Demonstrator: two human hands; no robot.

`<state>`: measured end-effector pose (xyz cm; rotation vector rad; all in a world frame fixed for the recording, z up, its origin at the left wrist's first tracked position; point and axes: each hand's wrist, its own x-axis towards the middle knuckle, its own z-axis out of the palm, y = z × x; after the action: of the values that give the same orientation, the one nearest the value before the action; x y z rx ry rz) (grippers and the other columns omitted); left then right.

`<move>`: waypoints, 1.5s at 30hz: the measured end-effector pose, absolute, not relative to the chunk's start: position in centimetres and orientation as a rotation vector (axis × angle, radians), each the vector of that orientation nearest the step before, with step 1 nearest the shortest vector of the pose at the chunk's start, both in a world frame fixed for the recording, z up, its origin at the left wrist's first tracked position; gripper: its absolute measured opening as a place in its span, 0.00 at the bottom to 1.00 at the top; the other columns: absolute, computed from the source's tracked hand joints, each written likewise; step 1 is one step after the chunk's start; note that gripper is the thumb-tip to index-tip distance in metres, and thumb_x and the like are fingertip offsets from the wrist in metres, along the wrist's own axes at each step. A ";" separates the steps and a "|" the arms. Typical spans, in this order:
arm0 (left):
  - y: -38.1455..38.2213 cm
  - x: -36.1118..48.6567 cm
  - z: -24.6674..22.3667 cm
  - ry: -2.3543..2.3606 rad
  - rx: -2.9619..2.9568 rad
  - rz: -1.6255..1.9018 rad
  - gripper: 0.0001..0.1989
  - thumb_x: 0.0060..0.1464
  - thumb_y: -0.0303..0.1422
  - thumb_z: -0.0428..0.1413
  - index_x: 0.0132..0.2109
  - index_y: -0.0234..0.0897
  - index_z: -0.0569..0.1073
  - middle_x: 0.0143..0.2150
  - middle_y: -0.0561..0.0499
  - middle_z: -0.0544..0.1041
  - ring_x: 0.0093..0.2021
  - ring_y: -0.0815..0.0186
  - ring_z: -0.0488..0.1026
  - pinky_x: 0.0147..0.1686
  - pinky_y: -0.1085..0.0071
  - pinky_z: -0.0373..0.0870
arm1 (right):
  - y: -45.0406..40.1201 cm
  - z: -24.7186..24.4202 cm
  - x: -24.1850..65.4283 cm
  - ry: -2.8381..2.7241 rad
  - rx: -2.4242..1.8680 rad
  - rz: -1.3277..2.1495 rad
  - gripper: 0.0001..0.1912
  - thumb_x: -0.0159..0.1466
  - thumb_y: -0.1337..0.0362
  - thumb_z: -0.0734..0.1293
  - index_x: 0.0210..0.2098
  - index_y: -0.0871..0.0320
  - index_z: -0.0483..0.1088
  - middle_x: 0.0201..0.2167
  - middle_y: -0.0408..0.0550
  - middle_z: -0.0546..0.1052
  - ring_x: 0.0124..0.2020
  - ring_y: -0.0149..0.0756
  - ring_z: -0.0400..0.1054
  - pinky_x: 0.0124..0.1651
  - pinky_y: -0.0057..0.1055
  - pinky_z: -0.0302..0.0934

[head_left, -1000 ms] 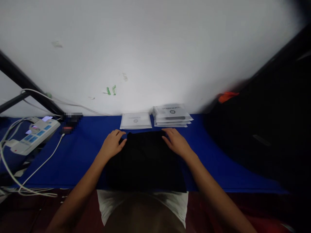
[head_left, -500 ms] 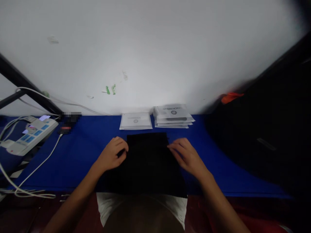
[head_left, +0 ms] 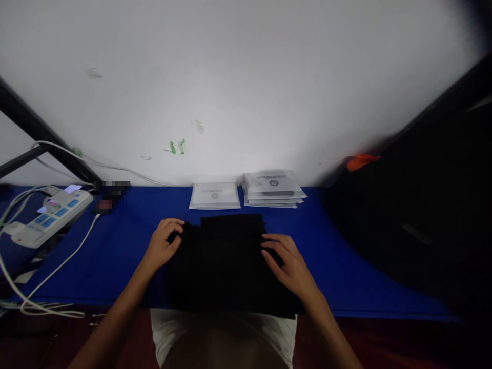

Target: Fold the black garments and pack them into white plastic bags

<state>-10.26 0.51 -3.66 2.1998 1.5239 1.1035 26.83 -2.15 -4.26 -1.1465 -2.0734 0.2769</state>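
Observation:
A black fabric piece (head_left: pixel 226 266), perhaps a garment, lies spread on the blue table in front of me, its near end reaching the table's front edge. My left hand (head_left: pixel 164 243) pinches its upper left edge between thumb and fingers, drawing a flap out sideways. On the opposite side my right hand (head_left: pixel 286 261) rests with fingers apart, the fingertips touching the right edge. The dark cloth hides most of its own folds and seams.
Behind the fabric lie a flat frosted bag (head_left: pixel 215 196) and a stack of similar printed bags (head_left: pixel 273 189). A power strip (head_left: pixel 54 218) with white cables stands at the left. A large black mass (head_left: pixel 403 205) with an orange piece (head_left: pixel 361 162) fills the right side.
My left hand has moved left, pulling out the cloth's left edge. My right hand has come slightly lower, and its fingers have spread from a pinch.

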 end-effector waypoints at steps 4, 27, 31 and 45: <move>-2.8 -10.5 -1.5 1.175 2.247 1.047 0.08 0.53 0.25 0.48 0.29 0.40 0.69 0.42 0.47 0.78 0.46 0.60 0.72 0.47 0.60 0.70 | -2.2 -5.1 26.6 -2.037 -1.171 0.294 0.06 0.68 0.63 0.63 0.43 0.53 0.71 0.48 0.53 0.75 0.50 0.47 0.68 0.50 0.48 0.67; -3.9 -13.2 -4.3 1.589 2.211 0.729 0.05 0.51 0.33 0.60 0.34 0.40 0.70 0.51 0.46 0.74 0.52 0.53 0.68 0.50 0.53 0.69 | -2.7 -6.0 26.5 -1.880 -1.250 0.265 0.06 0.68 0.62 0.63 0.43 0.52 0.72 0.46 0.51 0.76 0.49 0.46 0.69 0.50 0.49 0.66; -3.1 -13.8 -2.4 1.800 1.801 0.943 0.11 0.49 0.38 0.60 0.38 0.39 0.69 0.35 0.53 0.74 0.34 0.63 0.73 0.35 0.67 0.72 | -2.6 -6.0 26.6 -1.856 -1.247 0.261 0.06 0.68 0.62 0.63 0.42 0.52 0.71 0.44 0.51 0.76 0.47 0.46 0.69 0.50 0.49 0.66; -3.3 -5.8 -3.2 1.359 2.116 0.869 0.33 0.61 0.39 0.56 0.68 0.45 0.51 0.51 0.46 0.78 0.60 0.56 0.68 0.60 0.49 0.61 | -2.7 -6.4 26.7 -1.865 -1.249 0.300 0.06 0.68 0.63 0.63 0.43 0.52 0.71 0.45 0.51 0.75 0.48 0.45 0.69 0.51 0.49 0.65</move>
<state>-5.81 -3.34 -3.18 2.1157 1.3594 0.8686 26.69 -2.66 -6.36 -1.2486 -1.8649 0.2997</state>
